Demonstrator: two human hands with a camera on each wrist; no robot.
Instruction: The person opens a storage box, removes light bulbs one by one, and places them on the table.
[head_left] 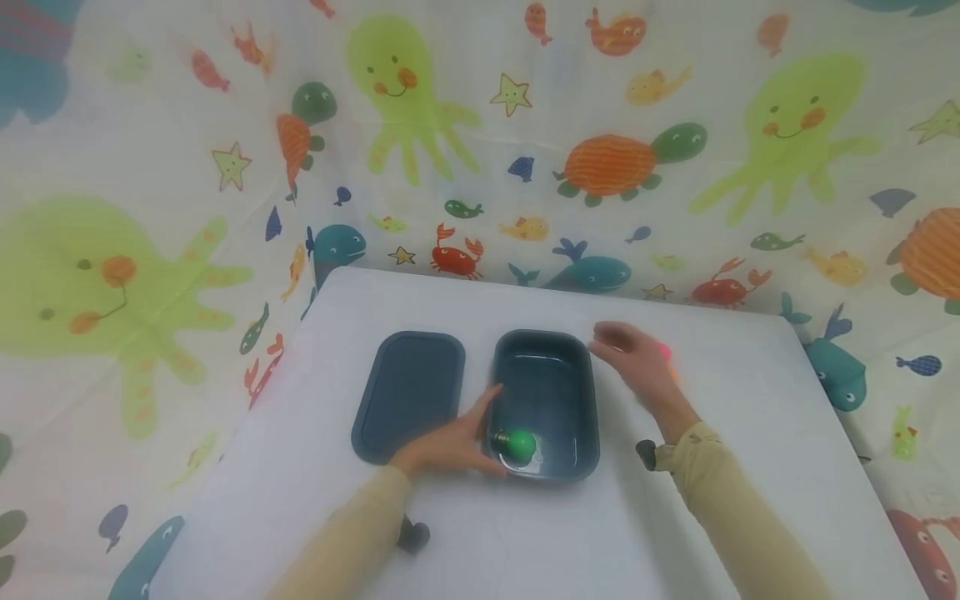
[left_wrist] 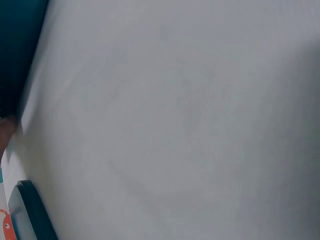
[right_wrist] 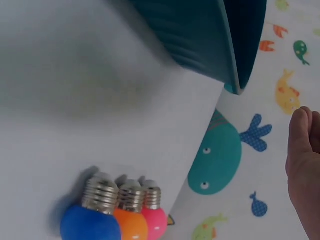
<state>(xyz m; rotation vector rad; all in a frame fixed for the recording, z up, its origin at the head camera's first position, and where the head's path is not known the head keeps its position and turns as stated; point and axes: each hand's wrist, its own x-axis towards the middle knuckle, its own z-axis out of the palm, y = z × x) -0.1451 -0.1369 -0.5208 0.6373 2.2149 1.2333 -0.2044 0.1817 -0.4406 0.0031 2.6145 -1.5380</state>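
Observation:
A dark blue-grey box [head_left: 543, 400] stands on the table, and a green light bulb [head_left: 520, 446] lies in its near left corner. My left hand [head_left: 450, 442] rests against the box's left side with thumb and fingers spread. In the left wrist view, a finger touches the box wall [left_wrist: 20, 50]. My right hand [head_left: 637, 358] hovers by the far right corner, holding nothing, apart from the box [right_wrist: 200, 35] in the right wrist view. Beside it are a blue bulb [right_wrist: 90, 222], an orange bulb [right_wrist: 131, 220] and a pink bulb [right_wrist: 154, 220], partly hidden in the head view.
The box's matching flat lid [head_left: 412, 392] lies left of it, partly under the left forearm. A white table [head_left: 750, 400] carries everything. Behind and beside it hangs a white curtain [head_left: 480, 125] printed with sea animals.

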